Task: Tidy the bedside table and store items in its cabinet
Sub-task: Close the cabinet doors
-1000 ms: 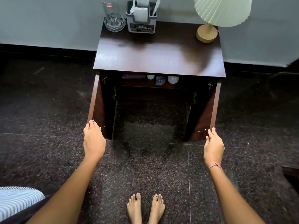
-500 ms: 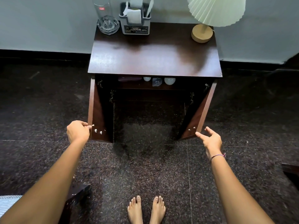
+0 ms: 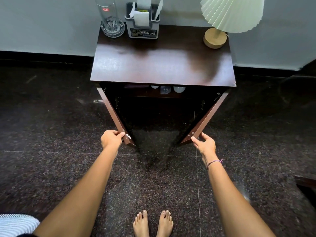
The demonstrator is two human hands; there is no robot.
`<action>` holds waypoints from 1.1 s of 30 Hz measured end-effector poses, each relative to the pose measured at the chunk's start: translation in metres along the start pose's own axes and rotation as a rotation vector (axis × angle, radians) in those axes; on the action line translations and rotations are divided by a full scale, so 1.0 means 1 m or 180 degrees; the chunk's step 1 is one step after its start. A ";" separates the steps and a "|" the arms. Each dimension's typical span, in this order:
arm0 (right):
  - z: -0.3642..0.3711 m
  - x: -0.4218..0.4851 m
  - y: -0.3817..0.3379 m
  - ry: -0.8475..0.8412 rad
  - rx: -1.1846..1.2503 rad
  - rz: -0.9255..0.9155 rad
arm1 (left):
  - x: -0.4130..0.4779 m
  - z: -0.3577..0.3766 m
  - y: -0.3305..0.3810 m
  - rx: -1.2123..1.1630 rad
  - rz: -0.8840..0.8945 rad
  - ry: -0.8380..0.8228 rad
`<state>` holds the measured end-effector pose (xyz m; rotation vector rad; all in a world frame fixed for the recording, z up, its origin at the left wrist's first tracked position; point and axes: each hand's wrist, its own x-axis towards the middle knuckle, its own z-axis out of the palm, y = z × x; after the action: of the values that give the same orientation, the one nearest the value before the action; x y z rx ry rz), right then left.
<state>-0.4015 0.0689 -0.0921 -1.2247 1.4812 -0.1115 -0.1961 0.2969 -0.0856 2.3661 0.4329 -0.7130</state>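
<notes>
Dark speckled tiled floor (image 3: 51,168), pale grey wall (image 3: 42,23), striped cloth (image 3: 15,224) at lower left corner.

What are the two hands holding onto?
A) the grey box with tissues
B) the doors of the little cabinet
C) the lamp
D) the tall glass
B: the left hand grips the edge of the left door and the right hand holds the edge of the right door. Both doors are partly open, while the lamp and the glass stand untouched on top.

left hand (image 3: 111,139) and right hand (image 3: 205,144) hold cabinet doors (image 3: 110,108).
</notes>
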 end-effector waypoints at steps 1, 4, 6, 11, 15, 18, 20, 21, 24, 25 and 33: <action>0.003 0.000 -0.001 -0.0042 0.0043 0.0012 | 0.001 0.005 0.002 -0.0134 -0.0021 -0.0074; 0.013 0.001 -0.003 -0.0134 0.0044 0.0034 | 0.003 0.019 0.008 -0.0510 -0.0130 -0.0410; 0.017 0.004 -0.005 -0.0207 0.0037 0.0091 | 0.004 0.029 0.015 -0.0625 -0.0168 -0.0636; 0.027 0.010 -0.011 -0.0382 0.0009 0.0099 | 0.007 0.051 0.032 -0.0452 -0.0064 -0.0841; 0.038 0.013 -0.016 -0.0423 -0.0021 0.0065 | 0.010 0.063 0.044 -0.0297 -0.0043 -0.0980; 0.045 0.017 -0.022 -0.0472 -0.0094 0.0054 | 0.013 0.074 0.050 -0.0410 -0.0122 -0.1130; 0.050 0.020 -0.028 -0.0559 -0.0140 0.0067 | 0.016 0.080 0.056 -0.0502 -0.0137 -0.1196; 0.053 0.021 -0.032 -0.0591 -0.0177 0.0079 | 0.017 0.082 0.061 -0.0521 -0.0134 -0.1240; 0.060 0.023 -0.041 -0.0659 -0.0329 0.0006 | 0.021 0.088 0.074 -0.0524 -0.0084 -0.1381; 0.061 0.024 -0.043 -0.0683 -0.0352 0.0000 | 0.023 0.090 0.077 -0.0471 -0.0027 -0.1400; 0.070 0.033 -0.044 -0.0684 -0.0473 -0.0177 | 0.023 0.093 0.082 0.0490 0.0746 -0.1134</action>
<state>-0.3145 0.0630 -0.1086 -1.3533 1.2866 0.0925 -0.1752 0.1784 -0.1219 2.3110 -0.0529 -1.0588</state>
